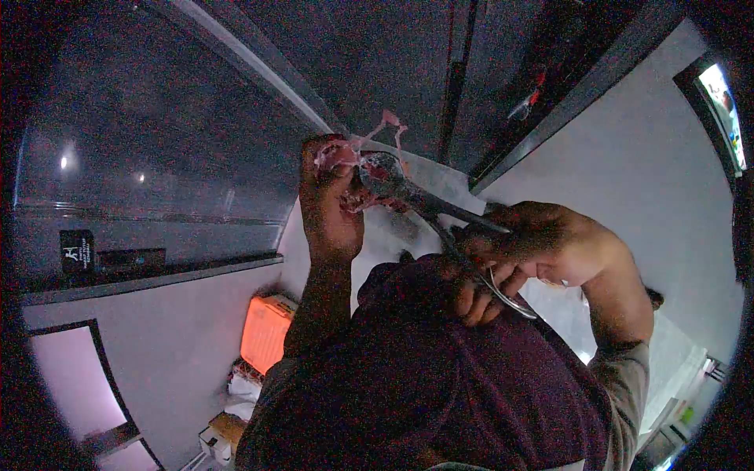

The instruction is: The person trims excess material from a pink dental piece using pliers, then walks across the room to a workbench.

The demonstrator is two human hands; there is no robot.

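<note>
My left hand [331, 208] is raised in front of my chest, its fingers closed around a ragged pink-and-white piece [338, 157] whose exact kind I cannot make out. Thin pink strands stick up from it. Against this piece lies the rounded dark head of a two-handled, pliers-like metal tool [424, 200]. My right hand [506, 255] is wrapped about the tool's handles, and one shiny curved handle end reaches below the fingers. The fingers of my left hand are partly hidden behind the pink piece and in shadow.
Dark glossy panels [173, 118] rise beyond my hands, with a small black sign [77, 251] on the left. An orange crate [265, 334] stands at lower left above boxes [216, 439]. A lit screen [722, 114] hangs at upper right. The picture is dim and grainy.
</note>
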